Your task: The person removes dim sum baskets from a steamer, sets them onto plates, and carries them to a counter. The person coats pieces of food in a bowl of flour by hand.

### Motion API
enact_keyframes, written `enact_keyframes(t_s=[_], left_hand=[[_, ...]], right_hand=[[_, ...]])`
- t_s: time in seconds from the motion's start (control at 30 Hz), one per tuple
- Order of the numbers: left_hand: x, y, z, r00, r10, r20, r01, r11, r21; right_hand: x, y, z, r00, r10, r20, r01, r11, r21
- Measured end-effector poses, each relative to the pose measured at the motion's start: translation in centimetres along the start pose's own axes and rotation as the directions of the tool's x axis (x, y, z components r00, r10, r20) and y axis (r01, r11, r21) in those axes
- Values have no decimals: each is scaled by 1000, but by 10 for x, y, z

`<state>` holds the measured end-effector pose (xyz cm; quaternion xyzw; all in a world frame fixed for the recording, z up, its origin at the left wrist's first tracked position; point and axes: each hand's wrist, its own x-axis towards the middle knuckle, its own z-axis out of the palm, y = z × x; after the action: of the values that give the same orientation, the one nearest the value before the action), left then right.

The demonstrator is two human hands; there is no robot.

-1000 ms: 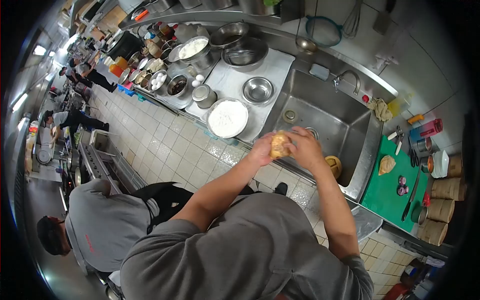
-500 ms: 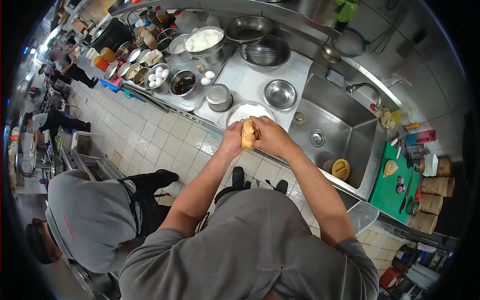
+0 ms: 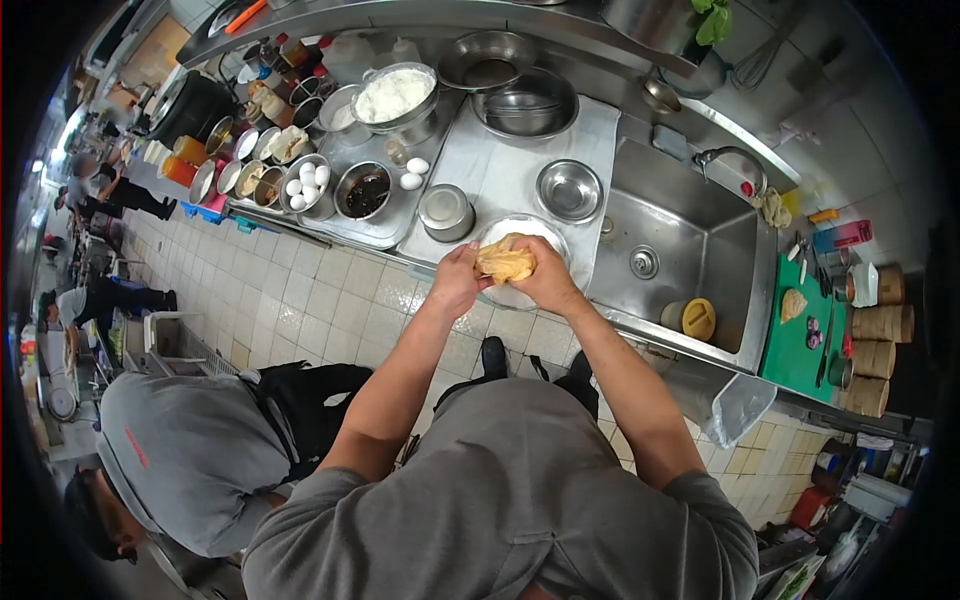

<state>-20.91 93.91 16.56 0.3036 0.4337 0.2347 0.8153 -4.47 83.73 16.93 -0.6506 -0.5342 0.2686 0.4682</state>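
Between my two hands is a yellowish, lumpy piece of food (image 3: pixel 507 262), in front of and partly over a bowl of white powder (image 3: pixel 522 228). My left hand (image 3: pixel 459 281) grips its left end, fingers bent around it. On the right end, my right hand (image 3: pixel 547 277) is closed, its thumb and fingers pressed to the food. Left of the bowl stands a lidded metal container (image 3: pixel 446 211). An empty metal bowl (image 3: pixel 570 191) sits behind and to the right, on a white cloth (image 3: pixel 500 165).
A sink (image 3: pixel 690 230) lies to the right, then a green cutting board (image 3: pixel 800 330) with a knife. Eggs (image 3: pixel 411 181), a bowl of dark liquid (image 3: pixel 363 191) and sauces stand left. A co-worker (image 3: pixel 200 450) bends close on my left.
Both hands have moved left from the sink's edge to the powder bowl, carrying the food. The food now lies more sideways. The co-worker has shifted slightly.
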Motion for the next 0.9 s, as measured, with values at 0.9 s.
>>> enact_keyframes(t_s=[0.9], left_hand=[[-10, 29, 3, 917, -15, 398, 96, 978, -186]], right_hand=[[-25, 17, -33, 994, 97, -49, -108, 948, -299]])
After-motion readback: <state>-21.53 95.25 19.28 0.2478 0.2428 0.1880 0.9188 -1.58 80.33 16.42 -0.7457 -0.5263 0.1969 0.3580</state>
